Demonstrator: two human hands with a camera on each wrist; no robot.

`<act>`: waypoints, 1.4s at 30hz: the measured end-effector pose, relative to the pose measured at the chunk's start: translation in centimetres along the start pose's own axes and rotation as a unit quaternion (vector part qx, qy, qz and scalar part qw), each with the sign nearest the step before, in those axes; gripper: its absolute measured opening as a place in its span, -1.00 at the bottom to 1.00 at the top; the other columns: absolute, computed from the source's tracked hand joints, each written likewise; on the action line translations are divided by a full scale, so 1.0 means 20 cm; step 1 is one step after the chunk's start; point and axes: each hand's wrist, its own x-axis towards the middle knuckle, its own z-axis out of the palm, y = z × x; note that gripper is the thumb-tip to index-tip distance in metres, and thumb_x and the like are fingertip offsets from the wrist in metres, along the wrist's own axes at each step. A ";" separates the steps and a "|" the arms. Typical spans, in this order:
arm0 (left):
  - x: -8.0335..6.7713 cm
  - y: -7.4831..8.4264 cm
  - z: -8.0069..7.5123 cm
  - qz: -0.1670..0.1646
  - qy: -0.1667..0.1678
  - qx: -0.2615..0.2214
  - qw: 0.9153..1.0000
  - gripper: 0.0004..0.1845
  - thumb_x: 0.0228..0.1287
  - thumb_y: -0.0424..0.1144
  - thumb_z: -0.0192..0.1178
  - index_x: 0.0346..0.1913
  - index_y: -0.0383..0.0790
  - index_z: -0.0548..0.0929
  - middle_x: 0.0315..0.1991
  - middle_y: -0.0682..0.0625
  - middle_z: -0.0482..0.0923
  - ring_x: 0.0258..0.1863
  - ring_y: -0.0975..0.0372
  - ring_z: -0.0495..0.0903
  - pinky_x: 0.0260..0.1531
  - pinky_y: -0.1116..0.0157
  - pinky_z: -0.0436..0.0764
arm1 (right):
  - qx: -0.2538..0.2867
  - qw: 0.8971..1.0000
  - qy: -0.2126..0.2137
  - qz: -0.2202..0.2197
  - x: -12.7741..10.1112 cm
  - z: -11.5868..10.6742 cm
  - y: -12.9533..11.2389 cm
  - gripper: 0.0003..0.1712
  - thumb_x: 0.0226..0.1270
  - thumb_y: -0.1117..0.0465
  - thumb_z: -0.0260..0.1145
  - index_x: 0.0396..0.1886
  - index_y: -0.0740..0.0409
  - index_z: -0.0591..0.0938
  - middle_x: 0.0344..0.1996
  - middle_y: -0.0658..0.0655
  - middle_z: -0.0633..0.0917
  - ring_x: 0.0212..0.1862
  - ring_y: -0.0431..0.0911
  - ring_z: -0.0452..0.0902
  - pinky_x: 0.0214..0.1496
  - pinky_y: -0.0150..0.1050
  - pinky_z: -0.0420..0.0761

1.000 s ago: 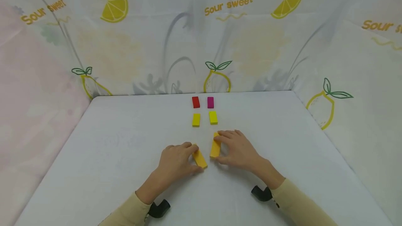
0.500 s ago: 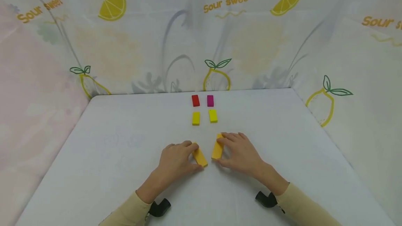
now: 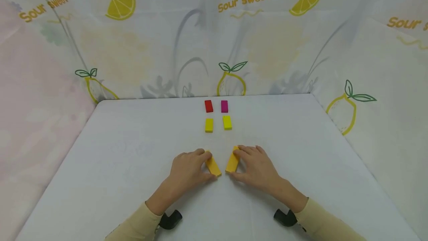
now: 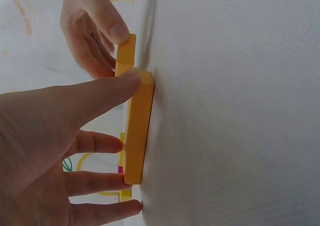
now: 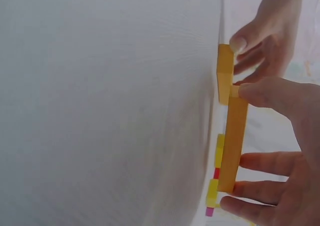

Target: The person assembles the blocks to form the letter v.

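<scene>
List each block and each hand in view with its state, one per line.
Left hand: grips the left orange block by its ends.
Right hand: grips the right orange block by its ends.
Left orange block: flat on the table, angled.
Right orange block: flat on the table, angled.
Two yellow blocks: flat, side by side, untouched.
Red block: flat, untouched.
Magenta block: flat, untouched.

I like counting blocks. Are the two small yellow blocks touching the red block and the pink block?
No, in the head view the two small yellow blocks lie apart from the red block and pink block, with white table showing between.
</scene>
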 end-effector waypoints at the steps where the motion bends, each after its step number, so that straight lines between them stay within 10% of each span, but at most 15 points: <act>1: 0.00 0.00 0.00 0.000 0.000 0.000 1.000 -0.33 -0.21 0.37 0.30 0.02 0.13 0.55 -0.08 0.09 0.59 -0.29 0.22 0.59 -0.18 0.17 0.57 | -0.001 1.000 -0.003 0.002 0.00 0.00 0.00 -0.28 -0.06 -0.29 0.34 0.11 -0.06 0.54 0.17 0.00 0.54 0.19 -0.05 0.43 0.32 0.12 0.25; 42: 0.00 0.00 -0.01 0.002 0.003 0.003 1.000 -0.34 -0.17 0.36 0.29 0.03 0.13 0.54 -0.05 0.08 0.58 -0.24 0.20 0.61 -0.11 0.12 0.57 | -0.029 0.999 -0.032 0.008 0.01 0.01 -0.05 -0.28 -0.09 -0.37 0.32 0.04 -0.12 0.54 0.11 -0.03 0.55 0.15 -0.03 0.45 0.28 0.17 0.24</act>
